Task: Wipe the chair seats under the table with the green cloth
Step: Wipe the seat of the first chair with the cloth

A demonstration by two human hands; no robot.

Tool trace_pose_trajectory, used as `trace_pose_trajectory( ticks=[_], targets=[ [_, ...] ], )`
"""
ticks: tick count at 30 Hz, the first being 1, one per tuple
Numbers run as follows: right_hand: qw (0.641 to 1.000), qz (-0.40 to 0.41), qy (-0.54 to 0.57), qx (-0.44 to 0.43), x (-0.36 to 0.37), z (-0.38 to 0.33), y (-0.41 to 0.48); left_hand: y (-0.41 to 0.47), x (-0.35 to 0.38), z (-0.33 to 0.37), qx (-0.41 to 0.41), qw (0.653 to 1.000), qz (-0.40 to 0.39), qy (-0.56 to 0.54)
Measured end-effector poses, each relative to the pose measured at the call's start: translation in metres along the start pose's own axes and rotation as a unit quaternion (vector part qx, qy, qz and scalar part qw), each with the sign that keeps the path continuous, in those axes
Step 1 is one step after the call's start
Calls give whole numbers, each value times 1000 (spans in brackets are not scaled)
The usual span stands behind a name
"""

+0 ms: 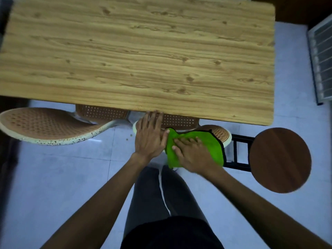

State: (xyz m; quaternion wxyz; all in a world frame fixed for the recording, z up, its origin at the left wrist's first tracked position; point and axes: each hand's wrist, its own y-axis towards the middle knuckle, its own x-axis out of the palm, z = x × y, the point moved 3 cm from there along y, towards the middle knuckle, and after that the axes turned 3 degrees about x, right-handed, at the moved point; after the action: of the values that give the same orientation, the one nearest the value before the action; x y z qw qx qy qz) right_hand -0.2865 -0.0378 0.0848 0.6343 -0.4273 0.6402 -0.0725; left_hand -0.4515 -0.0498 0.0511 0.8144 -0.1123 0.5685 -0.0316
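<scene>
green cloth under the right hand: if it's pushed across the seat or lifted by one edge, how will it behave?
Probably floppy: the green cloth is wrinkled and drapes over the chair seat edge, so it would hang limp if lifted. It likely bunches when pushed, as folds already show beside the flat right hand. It looks thin, so probably light.

Both forearms are bare, with no sleeves, watch or rings showing on the left hand point(150, 135) or the right hand point(193, 154). Below the table point(136, 51), the person wears dark grey trousers point(149, 191) with a thin white stripe down one leg. A black top point(172, 234) covers the waist nearest the camera.
</scene>
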Motion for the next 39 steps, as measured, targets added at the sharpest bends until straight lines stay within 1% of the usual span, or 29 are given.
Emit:
trace_pose_trajectory(
  ticks=[1,3,5,6,7,9,11,13,16,18,19,20,21,23,25,27,28,29,31,32,34,36,39],
  targets=[
    [998,-47,38,-20,-3,6,14,-1,0,0,2,1000,1,1],
    [979,-162,118,-33,-11,13,41,1,1,0,4,1000,1,10],
    [956,-236,172,-38,-19,7,62,2,2,0,1,1000,2,10],
    [945,-254,206,-28,-20,1,70,1,4,0,-1,1000,6,9],
    [935,-255,245,-15,-21,-4,76,2,5,-1,-1,1000,11,8],
    [911,-240,330,55,-18,1,85,4,7,-3,0,1000,18,8],
    [889,-248,368,118,-15,19,87,5,6,-5,2,1000,19,14],
    [903,-256,313,144,-19,42,90,6,6,-4,2,1000,12,18],
    [932,-285,178,138,-31,68,90,6,4,-2,-5,1000,6,20],
    [954,-278,66,93,-34,86,84,5,3,-1,-11,1000,9,23],
    [962,-267,10,51,-33,92,76,5,3,-1,-12,1000,7,26],
    [964,-264,-36,3,-29,95,65,5,4,-1,-11,1000,-2,29],
    [962,-264,-56,-27,-22,94,54,6,4,-2,-8,999,-14,29],
    [964,-261,-27,-52,-8,79,40,6,6,-3,1,999,-25,26],
    [961,-254,64,-85,-1,48,49,5,7,-3,7,1000,-21,22],
    [939,-263,192,-112,-5,14,72,6,7,-3,3,1000,-25,14],
    [925,-273,239,-110,-7,1,81,7,8,-3,-3,999,-33,13],
    [916,-278,270,-101,-9,-5,87,7,9,-4,-9,999,-40,11],
    [901,-286,325,7,-6,2,99,9,10,-3,-10,998,-58,10],
    [900,-276,332,55,-3,10,104,10,11,-3,-6,998,-64,14],
    [924,-260,260,105,0,27,113,11,10,-2,4,998,-60,26],
    [938,-265,198,108,-6,38,110,11,9,-1,3,998,-61,32],
    [950,-276,129,70,-12,53,89,11,6,0,3,997,-70,35]
  ],
)
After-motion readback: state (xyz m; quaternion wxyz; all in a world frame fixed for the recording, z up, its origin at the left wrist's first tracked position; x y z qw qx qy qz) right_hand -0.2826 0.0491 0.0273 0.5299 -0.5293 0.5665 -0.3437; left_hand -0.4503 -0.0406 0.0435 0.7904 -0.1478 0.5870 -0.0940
